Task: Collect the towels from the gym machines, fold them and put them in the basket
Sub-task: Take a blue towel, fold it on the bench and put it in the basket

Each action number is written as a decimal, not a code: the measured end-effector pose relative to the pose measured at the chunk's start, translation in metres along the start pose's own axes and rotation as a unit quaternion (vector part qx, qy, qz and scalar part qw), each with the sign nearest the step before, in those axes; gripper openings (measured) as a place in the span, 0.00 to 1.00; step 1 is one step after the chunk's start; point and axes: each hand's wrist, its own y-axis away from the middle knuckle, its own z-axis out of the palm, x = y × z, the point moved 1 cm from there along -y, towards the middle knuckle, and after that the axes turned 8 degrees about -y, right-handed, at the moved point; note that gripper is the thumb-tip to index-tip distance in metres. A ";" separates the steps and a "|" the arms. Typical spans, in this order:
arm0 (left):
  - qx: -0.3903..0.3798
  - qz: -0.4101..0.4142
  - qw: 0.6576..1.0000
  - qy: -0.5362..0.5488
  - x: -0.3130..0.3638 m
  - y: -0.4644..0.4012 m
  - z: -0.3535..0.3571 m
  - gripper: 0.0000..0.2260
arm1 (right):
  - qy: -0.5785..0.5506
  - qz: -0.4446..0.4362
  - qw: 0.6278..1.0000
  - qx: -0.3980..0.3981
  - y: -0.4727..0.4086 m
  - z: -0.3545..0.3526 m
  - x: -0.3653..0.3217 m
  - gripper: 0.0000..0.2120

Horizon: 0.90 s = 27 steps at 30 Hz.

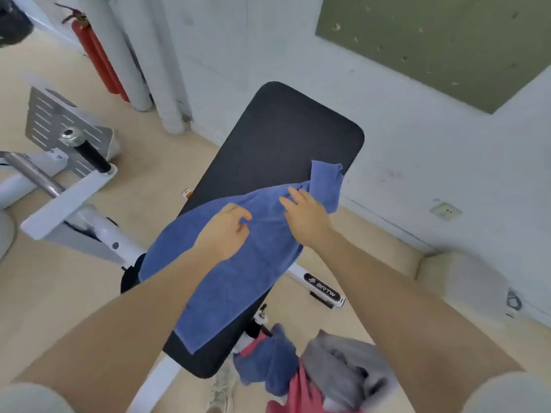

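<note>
A blue towel (238,272) lies spread across the black padded bench (283,138), with one corner folded up at the far right. My left hand (223,231) rests on the towel's middle with fingers curled, pinching the cloth. My right hand (304,213) lies on the towel near its far end, fingers fairly straight. Under my right arm hangs a bundle of other towels: a dark blue one (268,362), a red one (301,389) and a grey one (346,368).
The bench's white frame (322,286) runs beneath it. A white machine frame with a metal bar (59,186) stands at the left. A red fire extinguisher (98,58) and white pipes are by the far wall. Beige floor surrounds the bench.
</note>
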 end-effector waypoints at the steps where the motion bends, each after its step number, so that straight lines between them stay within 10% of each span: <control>1: -0.011 -0.002 1.000 -0.008 -0.007 -0.012 -0.002 0.12 | 0.037 -0.003 0.999 -0.009 -0.017 0.007 -0.004 0.23; 8: -0.065 -0.034 0.996 -0.052 -0.067 -0.055 0.011 0.21 | 0.153 0.029 0.988 -0.025 -0.066 0.060 -0.019 0.35; 12: -0.091 -0.046 0.993 -0.057 -0.081 -0.059 0.023 0.25 | 0.204 0.028 0.979 -0.013 -0.055 0.068 -0.028 0.24; 19: -0.151 0.028 0.979 -0.136 -0.068 -0.025 0.035 0.33 | -0.242 0.118 0.957 -0.109 -0.001 0.042 -0.041 0.06; 23: -0.162 0.047 0.985 -0.023 -0.028 0.004 0.018 0.07 | -0.537 0.107 0.835 -0.058 0.080 -0.019 -0.040 0.09; 27: -0.154 0.043 0.987 -0.003 0.058 0.049 0.004 0.15 | -0.694 0.068 0.716 0.036 0.176 -0.076 -0.013 0.11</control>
